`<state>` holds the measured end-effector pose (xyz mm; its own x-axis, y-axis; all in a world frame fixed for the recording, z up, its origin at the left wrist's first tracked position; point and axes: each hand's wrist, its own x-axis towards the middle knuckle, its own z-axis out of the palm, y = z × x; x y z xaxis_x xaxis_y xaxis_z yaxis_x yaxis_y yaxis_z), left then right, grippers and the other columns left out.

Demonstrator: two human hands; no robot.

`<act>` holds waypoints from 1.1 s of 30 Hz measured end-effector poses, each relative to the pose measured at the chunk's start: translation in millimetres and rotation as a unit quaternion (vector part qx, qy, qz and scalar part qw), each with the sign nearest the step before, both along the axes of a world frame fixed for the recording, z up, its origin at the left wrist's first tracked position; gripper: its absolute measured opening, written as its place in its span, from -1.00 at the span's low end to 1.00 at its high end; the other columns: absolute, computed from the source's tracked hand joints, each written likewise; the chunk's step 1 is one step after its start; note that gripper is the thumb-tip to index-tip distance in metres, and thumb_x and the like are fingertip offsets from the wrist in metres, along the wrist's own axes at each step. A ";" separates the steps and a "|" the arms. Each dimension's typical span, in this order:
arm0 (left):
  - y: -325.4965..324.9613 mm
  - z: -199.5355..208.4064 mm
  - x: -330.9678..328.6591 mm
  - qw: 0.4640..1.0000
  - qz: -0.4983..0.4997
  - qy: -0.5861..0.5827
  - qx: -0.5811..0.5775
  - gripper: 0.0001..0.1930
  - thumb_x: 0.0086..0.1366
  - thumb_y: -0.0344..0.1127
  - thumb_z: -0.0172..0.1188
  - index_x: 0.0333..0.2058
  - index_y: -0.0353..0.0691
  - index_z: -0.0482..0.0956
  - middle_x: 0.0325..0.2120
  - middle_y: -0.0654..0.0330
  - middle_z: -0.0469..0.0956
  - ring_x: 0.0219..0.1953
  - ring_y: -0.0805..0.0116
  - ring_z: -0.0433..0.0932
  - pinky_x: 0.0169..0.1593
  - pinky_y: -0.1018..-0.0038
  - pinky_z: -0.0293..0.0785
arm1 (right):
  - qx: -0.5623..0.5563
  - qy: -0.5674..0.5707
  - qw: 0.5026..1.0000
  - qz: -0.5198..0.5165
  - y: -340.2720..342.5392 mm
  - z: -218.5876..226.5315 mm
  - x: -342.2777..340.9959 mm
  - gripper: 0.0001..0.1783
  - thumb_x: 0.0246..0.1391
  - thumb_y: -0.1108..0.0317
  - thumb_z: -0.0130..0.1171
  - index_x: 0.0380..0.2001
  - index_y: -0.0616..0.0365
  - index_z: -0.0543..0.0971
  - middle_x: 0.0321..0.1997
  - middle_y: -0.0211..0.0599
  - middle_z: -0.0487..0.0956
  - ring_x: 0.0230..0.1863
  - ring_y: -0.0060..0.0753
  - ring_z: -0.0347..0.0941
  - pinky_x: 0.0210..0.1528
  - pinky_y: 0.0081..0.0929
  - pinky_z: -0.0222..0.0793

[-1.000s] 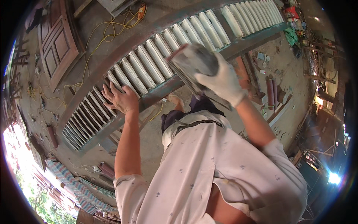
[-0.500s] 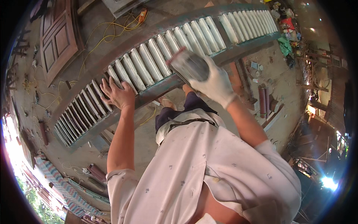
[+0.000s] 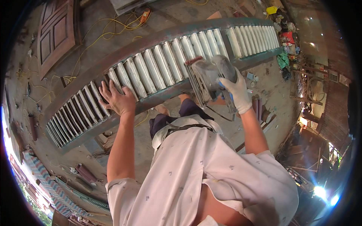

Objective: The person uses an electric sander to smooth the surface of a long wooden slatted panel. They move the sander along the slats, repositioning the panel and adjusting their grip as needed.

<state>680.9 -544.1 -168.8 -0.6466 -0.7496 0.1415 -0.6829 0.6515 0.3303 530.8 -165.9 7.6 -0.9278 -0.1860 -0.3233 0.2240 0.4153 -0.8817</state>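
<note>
A long, curved louvred shutter panel (image 3: 164,92) stretches across in front of me, its dark frame holding pale whitish slats. Bare and with fingers spread, my left hand (image 3: 118,98) lies flat over the slats and the near frame rail. My right hand (image 3: 238,92) wears a whitish glove and is shut on the handle of a grey, dusty electric sander (image 3: 206,75). The sander is tilted on its side at the panel's near edge, right of the middle, with its flat underside turned to the left. Whether it touches the frame I cannot tell.
A brown panelled door (image 3: 56,37) lies at the far left, with a yellow cord (image 3: 96,41) looping beside it to an orange tool (image 3: 145,15). Red and green bags (image 3: 283,60) lie past the panel's right end. A striped sheet (image 3: 45,180) is at the lower left.
My right hand has moved right and turned the sander, so its underside now shows. My left hand stays spread on the slats. The view has shifted slightly.
</note>
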 end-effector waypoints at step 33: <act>177.0 85.5 -73.2 0.889 -0.293 -0.113 0.333 -0.01 0.41 -0.14 0.31 0.60 -0.45 -0.03 0.62 -0.41 -0.05 0.00 -0.40 0.73 0.05 -0.04 0.74 | 0.242 0.181 0.953 0.012 -49.6 -15.6 -25.8 -0.08 0.05 0.09 0.59 0.38 0.34 0.47 0.18 0.09 0.72 0.15 -0.03 0.72 0.29 -0.15 0.55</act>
